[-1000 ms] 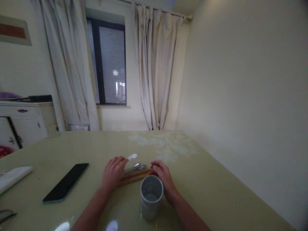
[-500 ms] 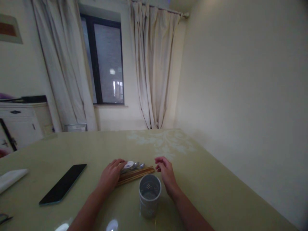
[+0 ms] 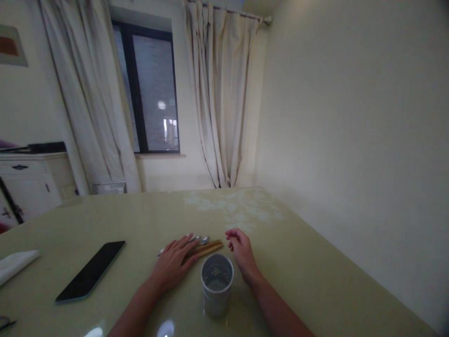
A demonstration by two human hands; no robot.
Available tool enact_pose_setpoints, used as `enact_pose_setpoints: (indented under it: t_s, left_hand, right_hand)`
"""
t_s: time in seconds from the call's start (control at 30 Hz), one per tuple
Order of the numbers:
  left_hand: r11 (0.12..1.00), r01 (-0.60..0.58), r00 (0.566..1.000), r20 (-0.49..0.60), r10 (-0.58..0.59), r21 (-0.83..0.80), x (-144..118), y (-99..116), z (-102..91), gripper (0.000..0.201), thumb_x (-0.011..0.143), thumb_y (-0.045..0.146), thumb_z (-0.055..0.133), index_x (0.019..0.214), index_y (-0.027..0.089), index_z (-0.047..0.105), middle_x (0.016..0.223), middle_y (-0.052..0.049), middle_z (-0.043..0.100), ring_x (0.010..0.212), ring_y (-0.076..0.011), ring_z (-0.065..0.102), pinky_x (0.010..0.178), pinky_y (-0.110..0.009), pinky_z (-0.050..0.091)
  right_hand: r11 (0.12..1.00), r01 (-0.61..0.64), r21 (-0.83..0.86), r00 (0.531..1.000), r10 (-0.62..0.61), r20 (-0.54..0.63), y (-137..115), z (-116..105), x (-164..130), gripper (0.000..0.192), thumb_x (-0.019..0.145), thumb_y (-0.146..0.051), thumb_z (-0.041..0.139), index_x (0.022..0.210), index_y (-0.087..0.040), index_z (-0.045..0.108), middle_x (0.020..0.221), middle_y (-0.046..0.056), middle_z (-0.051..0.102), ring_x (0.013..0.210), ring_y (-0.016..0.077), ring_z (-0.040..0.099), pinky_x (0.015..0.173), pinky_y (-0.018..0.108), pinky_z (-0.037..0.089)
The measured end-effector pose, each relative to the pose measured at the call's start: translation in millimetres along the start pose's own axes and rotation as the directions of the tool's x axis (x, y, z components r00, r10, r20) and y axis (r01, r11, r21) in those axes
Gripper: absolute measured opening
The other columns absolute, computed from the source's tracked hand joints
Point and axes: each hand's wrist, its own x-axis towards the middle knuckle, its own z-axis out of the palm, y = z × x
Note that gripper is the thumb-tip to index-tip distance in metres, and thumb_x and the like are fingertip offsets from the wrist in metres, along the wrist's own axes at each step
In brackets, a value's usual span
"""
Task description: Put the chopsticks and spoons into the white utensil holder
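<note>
My left hand [image 3: 177, 262] lies flat, fingers stretched, over a bundle of chopsticks [image 3: 210, 246] and several metal spoons [image 3: 204, 240] on the table. It covers most of the bundle; only the chopsticks' right ends and the spoons' bowls show past the fingers. Just in front stands an upright grey cylindrical utensil holder [image 3: 217, 285] with small holes in its bottom and nothing visible inside. To its right, my right hand [image 3: 242, 250] is raised beside the chopstick ends without touching them. Its fingers are loosely curled and apart, holding nothing.
A dark phone-like slab [image 3: 91, 271] lies on the green table [image 3: 140, 215] at the left. Beyond it are a white object [image 3: 17, 263] and part of what looks like scissors [image 3: 6, 323]. A wall [image 3: 351, 140] borders the table's right side.
My left hand has slid right and flattened over the spoons and chopsticks, covering the white round piece seen before. My right hand and the holder have hardly moved.
</note>
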Motion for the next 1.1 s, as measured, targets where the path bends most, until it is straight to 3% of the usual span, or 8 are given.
enact_pose_setpoints:
  t_s: [0.17,0.33,0.5,0.63,0.73,0.83,1.1]
  left_hand:
    - [0.993,0.089,0.996,-0.031,-0.087,0.073,3,-6,3.2,0.055,0.104,0.058,0.042,0.15,0.031,0.055,0.164,-0.006,0.045,0.15,-0.0281,0.045,0.125,-0.055,0.031]
    - [0.988,0.094,0.995,-0.041,-0.09,0.125,2,-9,5.7,0.055,0.103,0.054,0.046,0.153,0.029,0.052,0.163,-0.007,0.046,0.151,-0.0288,0.043,0.126,-0.055,0.029]
    - [0.991,0.049,0.991,-0.133,-0.031,0.128,1,-8,5.1,0.055,0.102,0.053,0.05,0.151,0.028,0.054,0.158,-0.01,0.054,0.146,-0.0299,0.051,0.124,-0.056,0.032]
    - [0.994,-0.052,0.975,-0.211,0.071,0.093,3,4,-0.7,0.042,0.102,0.048,0.052,0.135,0.025,0.066,0.139,-0.01,0.07,0.128,-0.0282,0.064,0.112,-0.048,0.046]
    - [0.985,-0.158,0.972,-0.167,0.167,0.069,4,19,-2.7,0.027,0.102,0.04,0.053,0.116,0.028,0.072,0.119,-0.006,0.077,0.112,-0.0262,0.069,0.099,-0.042,0.053]
    - [0.976,-0.209,0.967,-0.132,0.216,0.068,5,27,-0.5,0.02,0.1,0.032,0.055,0.11,0.028,0.072,0.117,-0.005,0.076,0.109,-0.0255,0.069,0.097,-0.04,0.052]
    - [0.993,-0.076,0.991,-0.1,0.084,0.088,3,7,-3.7,0.025,0.101,0.028,0.052,0.114,0.029,0.073,0.122,-0.006,0.073,0.115,-0.0263,0.065,0.098,-0.039,0.048]
  right_hand:
    - [1.0,0.003,-0.014,1.0,-0.003,0.024,-1,0,-2,0.024,0.068,-0.031,0.056,0.081,-0.019,0.071,0.075,0.004,0.069,0.058,0.0171,0.057,0.055,0.028,0.042]
    - [1.0,0.011,-0.022,0.999,-0.01,0.042,-1,1,-3,0.022,0.069,-0.03,0.056,0.081,-0.019,0.071,0.075,0.004,0.069,0.06,0.0178,0.058,0.056,0.029,0.043]
    - [0.999,0.015,-0.028,0.999,-0.013,0.049,-2,0,-4,0.023,0.07,-0.03,0.056,0.082,-0.019,0.071,0.076,0.005,0.069,0.061,0.0186,0.059,0.057,0.029,0.044]
    - [0.999,0.019,-0.034,0.999,-0.017,0.046,-4,1,-5,0.024,0.071,-0.031,0.056,0.084,-0.019,0.072,0.077,0.005,0.069,0.062,0.0188,0.059,0.057,0.029,0.044]
    - [0.999,0.019,-0.037,0.999,-0.017,0.047,-4,2,-5,0.023,0.07,-0.03,0.056,0.083,-0.019,0.071,0.077,0.005,0.069,0.061,0.0186,0.059,0.057,0.029,0.044]
    - [0.999,0.017,-0.042,0.999,-0.016,0.047,-3,2,-6,0.022,0.071,-0.03,0.057,0.083,-0.019,0.071,0.077,0.005,0.069,0.061,0.018,0.059,0.057,0.029,0.045]
    - [0.999,0.013,-0.048,0.998,-0.01,0.059,-6,1,-7,0.021,0.073,-0.03,0.058,0.084,-0.019,0.072,0.08,0.006,0.07,0.063,0.0188,0.06,0.058,0.029,0.046]
